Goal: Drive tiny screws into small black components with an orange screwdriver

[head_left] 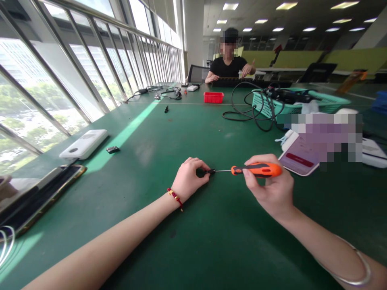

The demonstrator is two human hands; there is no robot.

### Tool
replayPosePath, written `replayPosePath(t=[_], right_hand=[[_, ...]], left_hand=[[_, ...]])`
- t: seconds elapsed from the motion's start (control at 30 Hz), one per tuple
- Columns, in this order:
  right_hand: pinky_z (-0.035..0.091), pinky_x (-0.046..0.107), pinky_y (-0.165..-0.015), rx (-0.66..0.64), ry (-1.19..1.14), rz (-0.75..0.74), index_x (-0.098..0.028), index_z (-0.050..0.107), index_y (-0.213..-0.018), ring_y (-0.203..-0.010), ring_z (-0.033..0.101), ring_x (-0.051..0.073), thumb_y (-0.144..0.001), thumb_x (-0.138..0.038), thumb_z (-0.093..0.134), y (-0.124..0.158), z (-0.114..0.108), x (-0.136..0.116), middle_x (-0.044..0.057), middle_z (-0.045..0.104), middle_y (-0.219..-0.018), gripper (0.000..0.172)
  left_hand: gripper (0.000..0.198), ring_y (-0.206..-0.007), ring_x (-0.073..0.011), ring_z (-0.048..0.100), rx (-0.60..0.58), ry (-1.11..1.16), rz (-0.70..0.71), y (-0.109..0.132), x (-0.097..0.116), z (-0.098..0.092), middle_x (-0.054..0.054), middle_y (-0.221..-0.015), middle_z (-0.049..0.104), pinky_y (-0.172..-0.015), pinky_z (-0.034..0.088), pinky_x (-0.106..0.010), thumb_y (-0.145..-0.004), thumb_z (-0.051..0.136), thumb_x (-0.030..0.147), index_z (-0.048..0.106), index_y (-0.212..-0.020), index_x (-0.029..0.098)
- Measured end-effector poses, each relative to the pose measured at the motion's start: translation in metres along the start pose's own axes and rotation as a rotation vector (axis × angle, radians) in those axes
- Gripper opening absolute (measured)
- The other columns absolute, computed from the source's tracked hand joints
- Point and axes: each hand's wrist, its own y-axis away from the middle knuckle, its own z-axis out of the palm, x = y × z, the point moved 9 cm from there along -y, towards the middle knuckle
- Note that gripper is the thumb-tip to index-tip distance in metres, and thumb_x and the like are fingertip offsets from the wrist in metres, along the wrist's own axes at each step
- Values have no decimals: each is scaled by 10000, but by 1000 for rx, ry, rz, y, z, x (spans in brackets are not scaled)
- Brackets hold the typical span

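My left hand (189,175) pinches a small black part (211,171) between thumb and fingertips, low over the green table (169,237). What kind of part it is I cannot make out, since the fingers cover much of it. In my right hand (272,189) is a screwdriver (258,169) with an orange and black handle, gripped by thumb and fingers. Its thin metal shaft lies level and points left, the tip meeting the small black part.
A phone (300,155) lies right of my right hand, near a teal basket (298,105) with cables. Farther off are a red bin (213,97) and a person (229,66) seated opposite. Leftward lie a black piece (113,150), a white device (84,144) and a dark flat case (45,201).
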Motion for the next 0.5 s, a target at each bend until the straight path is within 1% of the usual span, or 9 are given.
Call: replayPosePath(t=[0.23,0.37,0.5], right_hand=[[484,264,-592,12,20,-15,-214,539,-806,-692,578,138,-746,-195,630,1,0,2,6,560,-768,110],[482,256,-603,0,23,12,-208,538,-799,-705,587,140,-754,-198,621,1,1,6,5,564,-757,94],[476,245,-600,-8,18,27,-206,534,-801,-674,586,128,-758,-195,618,0,1,7,-5,563,-729,96]], left_hand=[[91,-799,-181,560,-2,-7,7,0,-1,2,-11,-786,659,-752,462,-313,-684,600,164,664,-742,195],[98,-798,-181,559,0,-2,1,0,-1,1,-8,-784,659,-756,461,-314,-675,603,155,666,-739,194],[99,-799,-180,560,-5,2,0,0,-1,1,-8,-784,661,-753,462,-312,-671,604,153,667,-738,190]])
